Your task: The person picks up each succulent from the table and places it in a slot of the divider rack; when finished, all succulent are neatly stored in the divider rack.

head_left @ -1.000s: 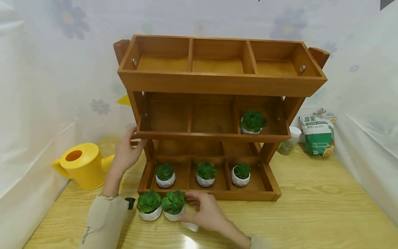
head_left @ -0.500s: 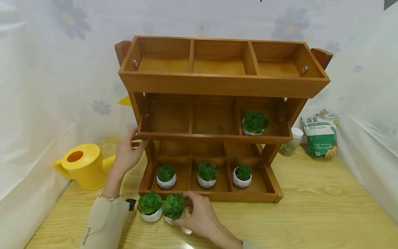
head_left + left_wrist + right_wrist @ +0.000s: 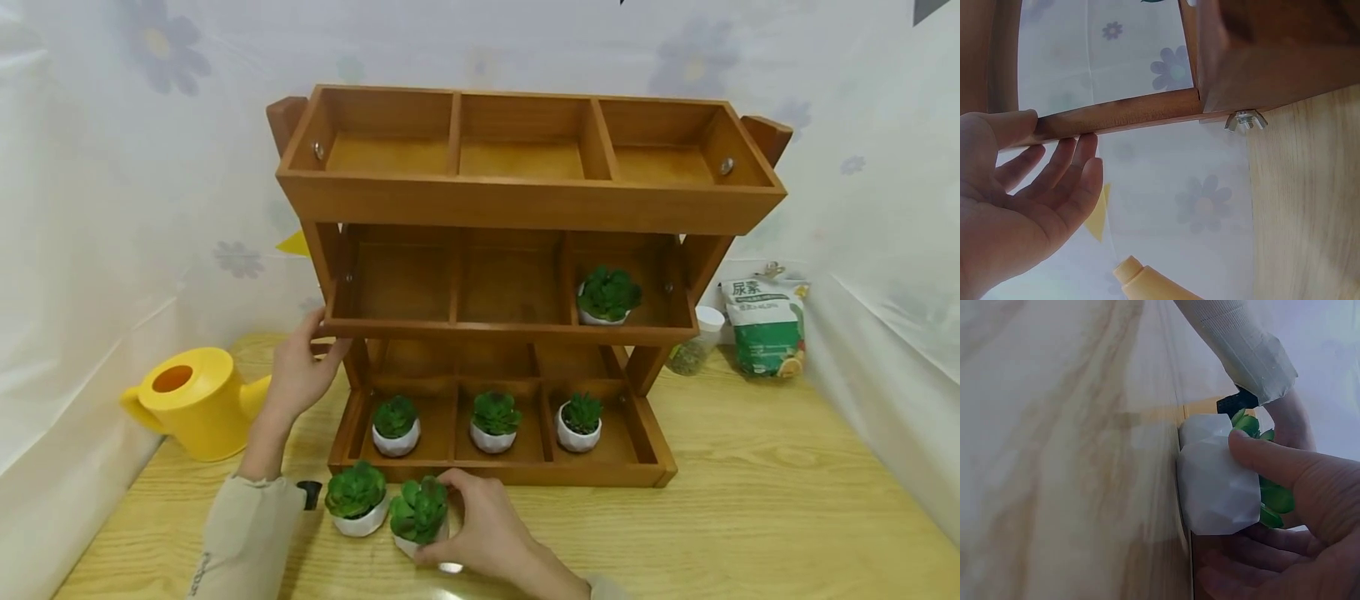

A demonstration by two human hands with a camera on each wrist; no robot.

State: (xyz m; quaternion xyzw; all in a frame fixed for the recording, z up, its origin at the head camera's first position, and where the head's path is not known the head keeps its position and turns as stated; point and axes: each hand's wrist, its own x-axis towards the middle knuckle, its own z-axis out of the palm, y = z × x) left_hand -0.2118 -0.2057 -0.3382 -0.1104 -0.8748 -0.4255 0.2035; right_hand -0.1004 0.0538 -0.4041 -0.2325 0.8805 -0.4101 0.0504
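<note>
My right hand [image 3: 487, 525] holds a potted succulent [image 3: 418, 510] near the front of the table, its thumb against the white faceted pot [image 3: 1219, 487]. The other fingers lie around the far side, partly hidden. A second potted succulent [image 3: 357, 498] stands just left of it. With thumb above and fingers beneath, my left hand [image 3: 1029, 187] grips a wooden side rail [image 3: 1122, 114] of the three-tier planter shelf [image 3: 525, 204]. Potted succulents stand in the bottom tier, one per compartment: left [image 3: 396, 427], middle [image 3: 495, 422], right [image 3: 579, 422]. Another succulent [image 3: 607, 296] sits in the middle tier's right compartment.
A yellow watering can [image 3: 202, 404] stands left of the shelf, beside my left forearm. Behind the shelf's right side are a white-lidded jar [image 3: 696, 342] and a green-and-white bag [image 3: 765, 327]. White flowered sheeting [image 3: 150, 167] surrounds the wooden table [image 3: 750, 500].
My right hand has shifted left and closed round the succulent. That plant has moved slightly toward me, apart from the one on its left. My left hand keeps its grip on the shelf.
</note>
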